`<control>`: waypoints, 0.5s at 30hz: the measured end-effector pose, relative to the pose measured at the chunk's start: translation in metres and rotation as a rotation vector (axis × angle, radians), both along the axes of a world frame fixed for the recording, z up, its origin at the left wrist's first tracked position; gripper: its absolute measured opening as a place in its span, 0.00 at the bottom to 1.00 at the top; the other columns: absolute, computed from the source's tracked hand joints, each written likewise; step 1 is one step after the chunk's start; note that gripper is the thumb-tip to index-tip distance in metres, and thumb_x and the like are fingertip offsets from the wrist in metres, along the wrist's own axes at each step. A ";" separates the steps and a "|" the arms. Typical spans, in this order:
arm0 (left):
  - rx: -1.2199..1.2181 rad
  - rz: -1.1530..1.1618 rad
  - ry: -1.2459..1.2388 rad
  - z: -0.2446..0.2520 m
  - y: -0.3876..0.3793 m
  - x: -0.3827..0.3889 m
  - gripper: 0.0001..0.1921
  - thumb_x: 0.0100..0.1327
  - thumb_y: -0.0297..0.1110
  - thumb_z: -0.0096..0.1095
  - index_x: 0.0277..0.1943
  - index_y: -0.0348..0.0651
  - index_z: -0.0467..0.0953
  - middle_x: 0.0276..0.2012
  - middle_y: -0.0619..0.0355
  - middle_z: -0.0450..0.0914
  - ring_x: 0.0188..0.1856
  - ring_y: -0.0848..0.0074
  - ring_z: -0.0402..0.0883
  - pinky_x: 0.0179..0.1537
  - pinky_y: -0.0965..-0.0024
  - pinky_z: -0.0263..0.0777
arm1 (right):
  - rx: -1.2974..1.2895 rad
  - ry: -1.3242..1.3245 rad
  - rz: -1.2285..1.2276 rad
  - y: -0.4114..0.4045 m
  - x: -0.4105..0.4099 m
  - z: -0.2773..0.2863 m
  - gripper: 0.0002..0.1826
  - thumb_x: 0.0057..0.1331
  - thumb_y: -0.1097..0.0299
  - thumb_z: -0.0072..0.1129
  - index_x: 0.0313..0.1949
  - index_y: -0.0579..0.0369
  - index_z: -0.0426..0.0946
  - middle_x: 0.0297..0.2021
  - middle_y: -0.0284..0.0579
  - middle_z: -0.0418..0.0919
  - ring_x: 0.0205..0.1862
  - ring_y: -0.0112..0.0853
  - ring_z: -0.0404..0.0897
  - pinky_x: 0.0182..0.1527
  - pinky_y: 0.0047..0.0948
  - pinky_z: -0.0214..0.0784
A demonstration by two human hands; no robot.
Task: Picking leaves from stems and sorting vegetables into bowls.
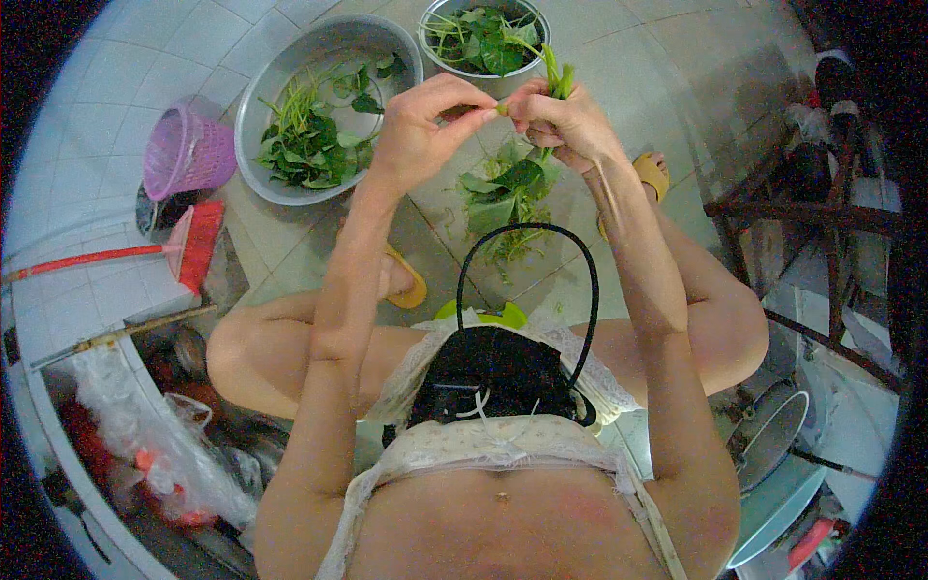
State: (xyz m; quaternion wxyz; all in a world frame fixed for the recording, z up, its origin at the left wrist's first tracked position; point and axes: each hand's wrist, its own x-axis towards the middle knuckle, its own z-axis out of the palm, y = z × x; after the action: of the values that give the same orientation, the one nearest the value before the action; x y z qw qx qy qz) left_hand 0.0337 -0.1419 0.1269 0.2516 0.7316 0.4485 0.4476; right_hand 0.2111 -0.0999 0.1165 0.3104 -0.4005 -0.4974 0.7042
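Note:
My right hand (pixel 562 123) is closed around a small bunch of green leafy stems (pixel 557 76), whose ends stick up above the fist. The thumb and fingertips of my left hand (pixel 428 127) pinch a small green piece of stem (pixel 502 109) right beside the right hand's fingers. Below the hands, green leaves (pixel 507 192) and thin stem scraps (pixel 518 246) show over the tiled floor; whether some of the leaves hang from the held bunch is unclear. A wide metal basin (pixel 250 152) at the left holds leafy greens (pixel 308 145). A smaller metal pot (pixel 547 36) at the top holds more leaves and stems.
A purple plastic basket (pixel 192 152) and a red broom (pixel 194 246) are at the left. Plastic bags (pixel 145 428) lie at the lower left. A dark wooden rack (pixel 805 214) stands at the right, above a teal basin (pixel 783 515). Feet in yellow slippers (pixel 407 279) rest on the floor.

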 end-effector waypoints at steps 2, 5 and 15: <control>0.023 0.008 -0.023 -0.005 0.002 0.002 0.06 0.48 0.24 0.62 0.31 0.39 0.77 0.28 0.58 0.77 0.30 0.78 0.76 0.31 0.78 0.70 | -0.065 0.120 0.030 0.000 0.001 -0.002 0.07 0.45 0.71 0.54 0.25 0.58 0.74 0.15 0.35 0.69 0.10 0.15 0.57 0.09 0.14 0.42; 0.009 0.030 -0.068 -0.006 0.001 0.004 0.06 0.47 0.24 0.63 0.30 0.39 0.77 0.28 0.59 0.77 0.31 0.78 0.76 0.33 0.78 0.69 | -0.119 0.214 0.013 -0.001 0.000 -0.001 0.07 0.46 0.71 0.54 0.26 0.59 0.74 0.15 0.35 0.68 0.09 0.14 0.55 0.10 0.14 0.42; -0.117 0.085 0.002 -0.001 -0.002 0.004 0.07 0.49 0.29 0.63 0.32 0.39 0.78 0.26 0.58 0.78 0.26 0.82 0.75 0.29 0.80 0.69 | -0.200 0.279 0.027 0.000 0.000 0.003 0.07 0.47 0.70 0.56 0.27 0.59 0.73 0.16 0.33 0.68 0.10 0.13 0.53 0.10 0.12 0.40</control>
State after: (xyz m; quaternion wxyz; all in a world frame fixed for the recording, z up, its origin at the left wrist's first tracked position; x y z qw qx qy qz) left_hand 0.0381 -0.1434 0.1258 0.2744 0.6963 0.5048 0.4303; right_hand 0.2108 -0.1001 0.1191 0.3257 -0.3210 -0.3820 0.8031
